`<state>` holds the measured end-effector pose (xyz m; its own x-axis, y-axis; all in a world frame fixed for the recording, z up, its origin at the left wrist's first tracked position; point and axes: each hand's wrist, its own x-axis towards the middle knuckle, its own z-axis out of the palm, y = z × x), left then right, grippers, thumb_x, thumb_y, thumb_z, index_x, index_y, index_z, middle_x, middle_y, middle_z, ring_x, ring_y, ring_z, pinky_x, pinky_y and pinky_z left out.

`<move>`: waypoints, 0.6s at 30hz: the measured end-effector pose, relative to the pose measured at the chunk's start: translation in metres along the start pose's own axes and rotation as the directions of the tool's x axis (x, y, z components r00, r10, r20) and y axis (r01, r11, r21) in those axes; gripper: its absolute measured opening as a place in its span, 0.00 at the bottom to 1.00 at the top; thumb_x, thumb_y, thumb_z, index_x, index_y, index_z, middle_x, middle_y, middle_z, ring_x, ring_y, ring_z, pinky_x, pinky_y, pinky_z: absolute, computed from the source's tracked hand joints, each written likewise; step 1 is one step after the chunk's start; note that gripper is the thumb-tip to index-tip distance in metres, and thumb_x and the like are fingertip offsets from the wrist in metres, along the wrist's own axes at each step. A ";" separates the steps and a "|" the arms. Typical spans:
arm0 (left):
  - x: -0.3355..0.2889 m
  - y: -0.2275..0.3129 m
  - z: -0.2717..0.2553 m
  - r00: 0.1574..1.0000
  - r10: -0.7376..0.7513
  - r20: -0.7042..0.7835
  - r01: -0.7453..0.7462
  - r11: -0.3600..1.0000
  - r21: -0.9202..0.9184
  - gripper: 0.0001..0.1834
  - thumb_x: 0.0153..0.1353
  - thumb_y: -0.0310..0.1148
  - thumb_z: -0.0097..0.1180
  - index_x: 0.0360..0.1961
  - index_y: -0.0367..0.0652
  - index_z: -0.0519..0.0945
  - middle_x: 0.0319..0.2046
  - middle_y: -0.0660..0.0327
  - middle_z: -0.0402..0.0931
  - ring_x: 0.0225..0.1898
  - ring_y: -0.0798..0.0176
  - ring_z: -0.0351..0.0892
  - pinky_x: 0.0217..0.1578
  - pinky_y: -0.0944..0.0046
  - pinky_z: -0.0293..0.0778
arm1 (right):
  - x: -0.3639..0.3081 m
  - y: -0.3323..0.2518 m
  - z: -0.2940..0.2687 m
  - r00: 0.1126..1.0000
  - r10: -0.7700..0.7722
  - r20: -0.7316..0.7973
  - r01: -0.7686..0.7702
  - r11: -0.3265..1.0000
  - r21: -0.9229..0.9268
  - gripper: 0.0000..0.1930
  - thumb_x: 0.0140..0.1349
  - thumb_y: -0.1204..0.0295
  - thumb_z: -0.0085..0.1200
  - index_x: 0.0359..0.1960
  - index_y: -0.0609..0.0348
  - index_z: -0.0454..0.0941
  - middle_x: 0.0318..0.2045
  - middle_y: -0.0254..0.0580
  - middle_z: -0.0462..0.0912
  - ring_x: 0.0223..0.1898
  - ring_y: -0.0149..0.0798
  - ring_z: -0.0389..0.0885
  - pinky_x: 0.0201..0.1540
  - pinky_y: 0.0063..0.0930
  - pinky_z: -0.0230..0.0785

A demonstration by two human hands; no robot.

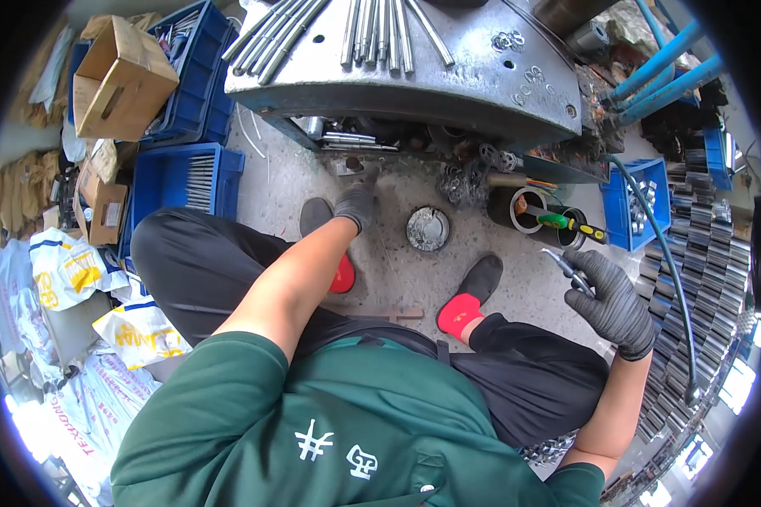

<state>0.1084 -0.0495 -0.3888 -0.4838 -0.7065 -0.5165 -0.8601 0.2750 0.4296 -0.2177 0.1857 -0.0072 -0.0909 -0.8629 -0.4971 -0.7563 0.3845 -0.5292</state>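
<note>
My left hand [359,203], in a dark grey glove, reaches down between my knees toward the floor below the metal bench [448,84]. Its fingers are blurred, close to a small brown and metal piece [353,165]; whether they hold it cannot be made out. Out to the right, my right hand [613,300], gloved the same way, is closed round a slim silver metal tool [569,267] whose tip points up and left. The tool's exact kind does not show. Metal rods [379,34] lie in groups on the bench top, with several small metal rings [533,83] at its right.
A round tin [429,230] of pale stuff stands on the floor between my feet. Blue crates [186,182] and a cardboard box [123,80] are at left. A dark hose [664,245] hangs at right before stacked metal cylinders [702,279]. A green-and-yellow-handled tool [558,221] rests across black tubes.
</note>
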 end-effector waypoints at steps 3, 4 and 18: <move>0.011 -0.001 -0.006 0.994 -0.113 -0.013 0.112 0.993 -0.037 0.38 0.63 0.36 0.58 0.75 0.50 0.63 0.57 0.39 0.79 0.55 0.36 0.82 0.55 0.42 0.78 | 0.005 -0.008 0.004 0.999 -0.039 0.024 0.040 0.999 -0.015 0.30 0.55 0.75 0.67 0.62 0.64 0.77 0.45 0.50 0.83 0.46 0.47 0.85 0.53 0.37 0.76; 0.016 -0.003 -0.006 0.987 -0.155 -0.051 0.153 0.987 -0.040 0.32 0.62 0.35 0.59 0.69 0.46 0.71 0.51 0.39 0.83 0.52 0.35 0.83 0.53 0.42 0.79 | 0.007 -0.010 0.006 0.998 -0.042 0.046 0.043 0.999 -0.020 0.30 0.54 0.77 0.66 0.62 0.64 0.77 0.44 0.47 0.82 0.45 0.44 0.83 0.53 0.36 0.76; 0.030 -0.013 -0.004 0.966 -0.257 -0.020 0.257 0.965 0.046 0.46 0.62 0.37 0.61 0.80 0.60 0.55 0.54 0.42 0.81 0.51 0.38 0.84 0.53 0.41 0.79 | 0.016 -0.007 0.005 0.995 -0.055 0.080 0.058 0.998 -0.039 0.30 0.57 0.72 0.69 0.63 0.65 0.77 0.45 0.51 0.83 0.46 0.51 0.85 0.52 0.39 0.77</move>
<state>0.1058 -0.0771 -0.4066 -0.2434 -0.7666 -0.5943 -0.9621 0.1132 0.2480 -0.2107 0.1707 -0.0147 0.0028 -0.8536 -0.5209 -0.7852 0.3206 -0.5298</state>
